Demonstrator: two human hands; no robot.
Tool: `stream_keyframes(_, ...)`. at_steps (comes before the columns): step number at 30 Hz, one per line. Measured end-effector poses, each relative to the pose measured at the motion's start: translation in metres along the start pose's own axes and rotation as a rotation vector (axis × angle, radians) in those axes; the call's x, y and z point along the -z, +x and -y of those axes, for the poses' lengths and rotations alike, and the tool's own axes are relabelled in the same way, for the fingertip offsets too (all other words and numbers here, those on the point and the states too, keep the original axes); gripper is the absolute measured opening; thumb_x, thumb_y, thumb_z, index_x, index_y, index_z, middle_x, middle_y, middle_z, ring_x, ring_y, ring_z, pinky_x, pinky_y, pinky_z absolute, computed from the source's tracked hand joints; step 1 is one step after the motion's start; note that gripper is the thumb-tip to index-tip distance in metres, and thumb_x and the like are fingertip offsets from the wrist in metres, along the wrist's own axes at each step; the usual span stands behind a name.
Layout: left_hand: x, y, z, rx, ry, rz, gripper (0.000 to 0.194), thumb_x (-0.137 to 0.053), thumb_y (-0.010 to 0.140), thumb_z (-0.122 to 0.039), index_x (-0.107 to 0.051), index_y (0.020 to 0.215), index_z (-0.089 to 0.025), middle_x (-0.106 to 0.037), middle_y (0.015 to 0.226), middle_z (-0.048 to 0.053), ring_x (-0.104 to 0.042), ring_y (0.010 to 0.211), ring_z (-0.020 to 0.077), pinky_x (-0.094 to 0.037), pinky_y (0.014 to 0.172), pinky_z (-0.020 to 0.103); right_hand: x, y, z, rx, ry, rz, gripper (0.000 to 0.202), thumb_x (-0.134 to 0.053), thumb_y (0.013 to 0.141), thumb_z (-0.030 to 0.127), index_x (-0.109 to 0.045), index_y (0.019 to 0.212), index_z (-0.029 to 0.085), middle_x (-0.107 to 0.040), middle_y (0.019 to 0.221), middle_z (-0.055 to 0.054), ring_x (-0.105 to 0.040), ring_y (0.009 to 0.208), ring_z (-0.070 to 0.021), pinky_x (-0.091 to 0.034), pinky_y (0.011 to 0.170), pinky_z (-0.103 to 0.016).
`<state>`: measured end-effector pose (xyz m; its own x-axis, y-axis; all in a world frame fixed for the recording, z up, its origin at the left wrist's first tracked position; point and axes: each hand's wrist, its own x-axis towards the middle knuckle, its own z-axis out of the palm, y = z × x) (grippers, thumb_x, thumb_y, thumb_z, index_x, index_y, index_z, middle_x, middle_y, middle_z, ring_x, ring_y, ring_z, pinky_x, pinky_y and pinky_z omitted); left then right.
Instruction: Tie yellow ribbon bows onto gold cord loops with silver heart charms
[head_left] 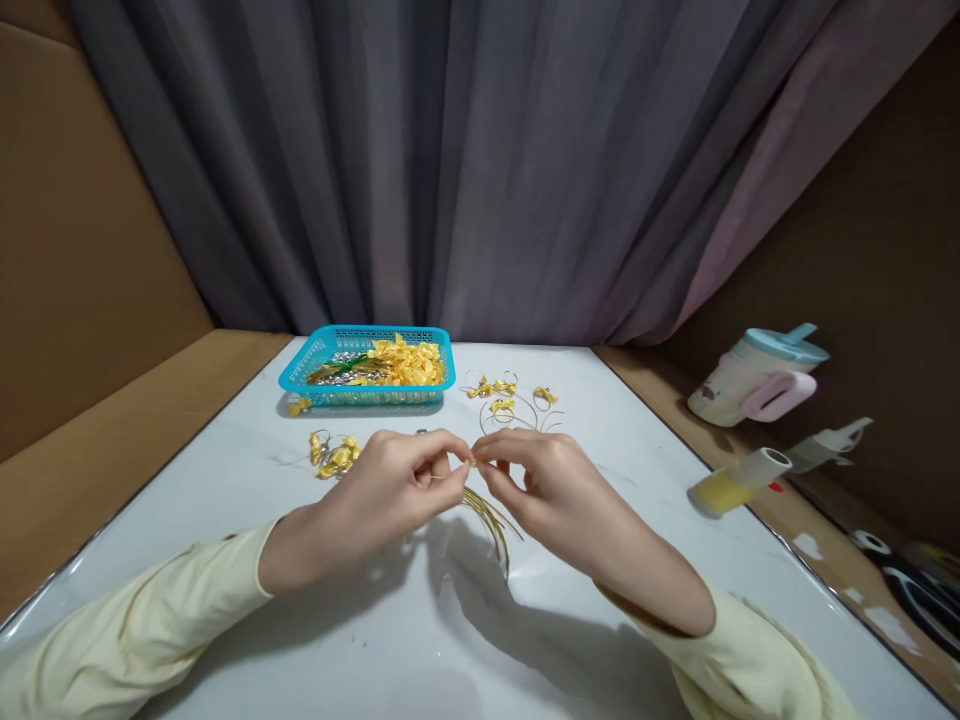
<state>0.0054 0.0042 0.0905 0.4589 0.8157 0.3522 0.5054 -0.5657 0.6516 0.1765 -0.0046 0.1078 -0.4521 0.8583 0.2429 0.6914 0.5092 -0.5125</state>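
My left hand (390, 480) and my right hand (551, 480) meet fingertip to fingertip above the white table, both pinching a thin gold cord (472, 463). The tiny part right at the fingertips is mostly hidden. Below them a bundle of gold cords (491, 520) fans out to the right; whether it hangs or lies on the table I cannot tell. Left of my left hand are several yellow ribbon bows (341, 457) with thin loops. Beyond my right hand lie more yellow bows (502, 405) with curled cords.
A blue plastic basket (360, 398) holding yellow bows, silvery pieces and a tied gold bundle stands at the back. On the right are a lidded cup (757, 375), a tape roll (739, 482), a clear nozzle bottle (825, 445) and black-handled scissors (919, 600). A grey curtain (517, 180) hangs behind.
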Motion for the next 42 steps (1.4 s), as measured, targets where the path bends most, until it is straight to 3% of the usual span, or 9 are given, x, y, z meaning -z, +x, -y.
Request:
stream_keyframes(5,0.010,0.010,-0.005,0.249,-0.332,0.172,0.015,-0.056,0.078,-0.027,-0.063,0.078,-0.014,-0.040,0.049,-0.007,-0.035,0.045,0.0068,-0.026,0.042,0.017,0.017,0.007,-0.006,-0.038,0.171,0.195,0.022,-0.049,0.084,0.012,-0.071,0.082,0.014,-0.065,0.070,-0.001,-0.049,0.057,-0.0094,-0.035,0.052,-0.020)
stream_keyframes(10,0.013,0.014,0.003,0.367,-0.569,0.319,0.017,-0.061,0.077,-0.030,-0.063,0.079,-0.014,-0.035,0.046,-0.009,-0.028,0.043,0.0053,-0.021,0.041,0.017,0.022,0.010,-0.015,-0.070,0.309,0.327,0.020,-0.052,0.084,0.020,-0.070,0.081,0.012,-0.056,0.059,0.002,-0.036,0.049,-0.0065,-0.029,0.047,-0.020)
stream_keyframes(15,0.014,0.017,0.007,0.532,-0.830,0.441,0.016,-0.062,0.077,-0.029,-0.064,0.079,-0.014,-0.029,0.045,-0.010,-0.019,0.042,0.0049,-0.014,0.040,0.019,0.020,0.008,-0.014,-0.044,0.237,0.283,0.021,-0.050,0.086,0.021,-0.070,0.087,0.014,-0.063,0.071,-0.001,-0.043,0.053,-0.0070,-0.033,0.052,-0.020)
stream_keyframes(23,0.013,0.015,0.008,0.586,-0.910,0.382,0.018,-0.060,0.081,-0.032,-0.062,0.076,-0.015,-0.023,0.045,-0.010,-0.013,0.044,0.0065,-0.012,0.040,0.021,0.016,-0.006,-0.008,0.020,-0.134,0.049,0.013,-0.048,0.084,0.009,-0.058,0.089,0.015,-0.061,0.074,-0.003,-0.051,0.061,-0.0127,-0.036,0.058,-0.024)
stream_keyframes(29,0.009,0.013,0.007,0.527,-0.795,0.299,0.020,-0.057,0.082,-0.032,-0.062,0.074,-0.014,-0.032,0.043,-0.009,-0.019,0.043,0.0065,-0.014,0.041,0.022,0.011,-0.013,-0.004,0.064,-0.267,0.068,0.022,-0.040,0.081,0.000,-0.053,0.089,0.015,-0.060,0.076,-0.005,-0.055,0.061,-0.0144,-0.037,0.054,-0.023)
stream_keyframes(35,0.007,0.013,0.006,0.510,-0.725,0.270,0.019,-0.057,0.080,-0.030,-0.063,0.075,-0.013,-0.033,0.043,-0.010,-0.023,0.043,0.0061,-0.020,0.043,0.021,-0.001,-0.011,-0.005,0.046,-0.386,0.132,0.035,-0.039,0.070,-0.009,-0.054,0.092,0.014,-0.059,0.077,-0.005,-0.055,0.060,-0.0150,-0.035,0.053,-0.024)
stream_keyframes(42,0.011,0.014,0.003,0.527,-0.756,0.338,0.018,-0.056,0.081,-0.030,-0.064,0.082,-0.014,-0.036,0.045,-0.009,-0.021,0.043,0.0056,-0.016,0.043,0.021,0.001,-0.011,-0.005,0.008,-0.432,0.149,0.033,-0.041,0.072,-0.009,-0.056,0.091,0.013,-0.059,0.077,-0.005,-0.054,0.057,-0.0148,-0.032,0.051,-0.025)
